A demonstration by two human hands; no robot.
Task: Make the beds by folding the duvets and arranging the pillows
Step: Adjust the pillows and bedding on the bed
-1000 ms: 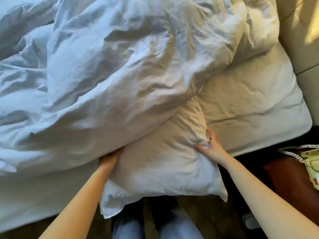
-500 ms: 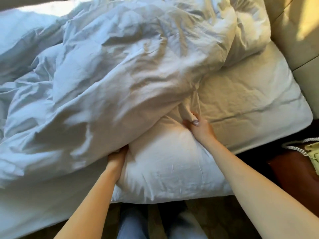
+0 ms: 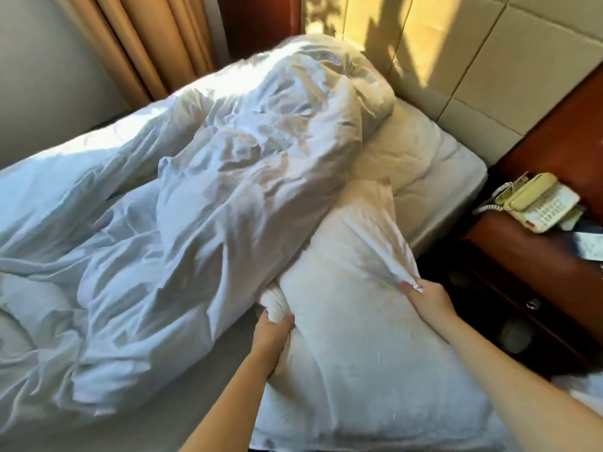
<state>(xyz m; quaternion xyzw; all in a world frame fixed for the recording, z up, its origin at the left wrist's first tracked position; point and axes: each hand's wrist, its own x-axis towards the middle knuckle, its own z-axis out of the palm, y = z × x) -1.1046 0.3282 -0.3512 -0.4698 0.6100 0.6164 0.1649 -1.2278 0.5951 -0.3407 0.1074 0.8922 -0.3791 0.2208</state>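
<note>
Duvet [image 3: 202, 197] blocks you centre-left; bare sheet [image 3: 434, 158] upper right gives you room; nightstand [image 3: 528, 265] and phone [image 3: 538, 203] crowd the right edge.

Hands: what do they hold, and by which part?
Both grip the pillow: left hand at its left edge, right hand pinching bunched fabric on its right side.

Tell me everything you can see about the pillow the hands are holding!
The pillow is white, plump and soft-looking, in a creased cloth case. It lies at the near side of the bed, with its left side tucked against the rumpled duvet. The left hand grips a bunched lump of its left edge. The right hand pinches a fold on its right edge, pulling tight creases across the case. Warm sunlight falls on its far end.
</note>
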